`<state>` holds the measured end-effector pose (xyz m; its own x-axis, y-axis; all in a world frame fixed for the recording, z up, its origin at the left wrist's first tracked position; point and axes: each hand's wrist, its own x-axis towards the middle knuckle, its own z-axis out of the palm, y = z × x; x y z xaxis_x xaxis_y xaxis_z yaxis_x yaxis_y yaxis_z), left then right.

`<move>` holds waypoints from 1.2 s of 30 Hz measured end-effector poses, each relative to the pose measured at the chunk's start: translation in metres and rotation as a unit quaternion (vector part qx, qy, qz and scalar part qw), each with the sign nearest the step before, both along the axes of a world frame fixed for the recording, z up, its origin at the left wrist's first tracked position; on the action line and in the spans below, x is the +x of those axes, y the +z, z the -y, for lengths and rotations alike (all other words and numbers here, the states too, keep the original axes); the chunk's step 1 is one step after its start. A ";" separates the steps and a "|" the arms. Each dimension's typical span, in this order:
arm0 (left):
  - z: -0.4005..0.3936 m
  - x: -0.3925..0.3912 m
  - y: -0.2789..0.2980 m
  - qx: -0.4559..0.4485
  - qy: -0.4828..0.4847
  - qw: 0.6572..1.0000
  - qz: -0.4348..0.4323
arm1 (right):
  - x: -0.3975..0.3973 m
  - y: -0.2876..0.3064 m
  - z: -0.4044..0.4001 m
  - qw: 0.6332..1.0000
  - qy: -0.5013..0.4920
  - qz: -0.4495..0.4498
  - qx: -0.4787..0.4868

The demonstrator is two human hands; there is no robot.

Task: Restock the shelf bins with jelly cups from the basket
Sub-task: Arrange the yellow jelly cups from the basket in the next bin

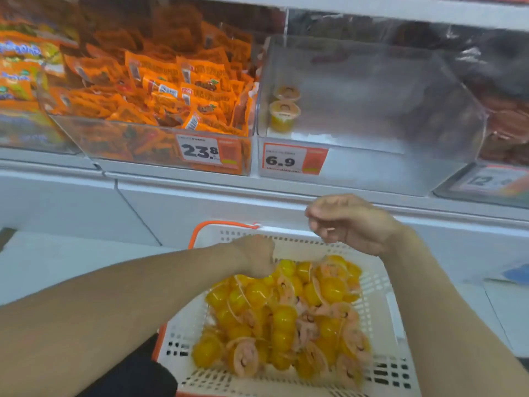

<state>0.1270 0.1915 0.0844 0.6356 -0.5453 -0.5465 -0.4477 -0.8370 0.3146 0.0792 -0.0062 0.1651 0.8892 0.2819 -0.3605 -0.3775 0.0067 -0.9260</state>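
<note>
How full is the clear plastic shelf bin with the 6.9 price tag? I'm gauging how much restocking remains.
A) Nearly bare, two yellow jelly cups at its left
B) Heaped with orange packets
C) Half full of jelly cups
A: the clear plastic bin holds only two yellow jelly cups stacked against its left wall.

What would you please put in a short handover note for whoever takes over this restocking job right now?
Left hand: down in the basket, fingers hidden, so I cannot tell whether it holds a cup.
Right hand: above the basket's far rim, fingers loosely curled, holding nothing that I can see.
Jelly cups: most lie heaped in the basket below the shelf.
Done: only two cups sit at the left end of the clear bin marked 6.9.
Left: move the heap up into that bin. The orange packets next to it need nothing.
</note>
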 end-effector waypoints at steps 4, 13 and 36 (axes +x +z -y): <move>-0.009 -0.018 -0.065 0.073 0.022 0.997 -0.020 | -0.012 -0.079 -0.004 0.936 0.130 -0.086 -0.314; 0.007 -0.077 -0.165 0.098 0.128 0.977 0.140 | -0.037 -0.192 -0.011 0.859 0.040 -0.067 -0.506; -0.034 0.003 -0.010 -0.301 0.285 0.699 -0.582 | 0.002 -0.119 -0.014 0.974 -0.086 -0.190 -0.090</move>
